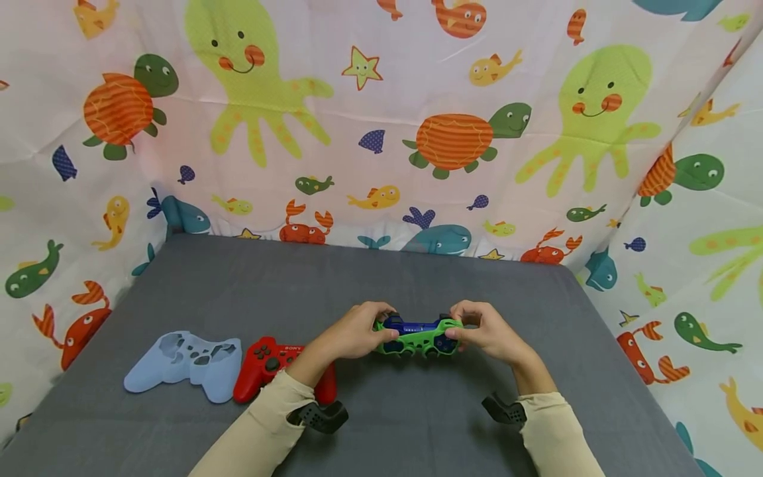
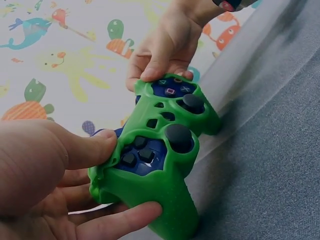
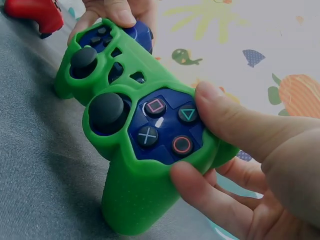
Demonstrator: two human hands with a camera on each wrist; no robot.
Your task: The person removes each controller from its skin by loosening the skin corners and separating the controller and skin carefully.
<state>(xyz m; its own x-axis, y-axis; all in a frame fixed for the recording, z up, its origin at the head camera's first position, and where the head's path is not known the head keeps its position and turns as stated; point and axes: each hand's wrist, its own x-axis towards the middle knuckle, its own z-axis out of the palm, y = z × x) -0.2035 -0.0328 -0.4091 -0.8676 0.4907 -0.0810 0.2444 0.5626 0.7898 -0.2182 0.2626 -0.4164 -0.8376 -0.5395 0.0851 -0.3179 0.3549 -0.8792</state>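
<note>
My left hand (image 1: 356,331) and right hand (image 1: 487,332) pinch both ends of a blue PlayStation controller (image 3: 167,125) in a green cover (image 1: 420,341).

White fabric (image 1: 369,106) printed with cartoon sea animals (image 1: 453,142) surrounds a grey table (image 1: 417,424) on 3 sides

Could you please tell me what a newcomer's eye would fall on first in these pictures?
Probably the bright green cover around the blue controller, held between the person's left grip and right grip. Next might come the red controller and pale blue cover, lying at the left on the gray table. Behind hangs a cloth printed with cartoon sea animals.
</note>
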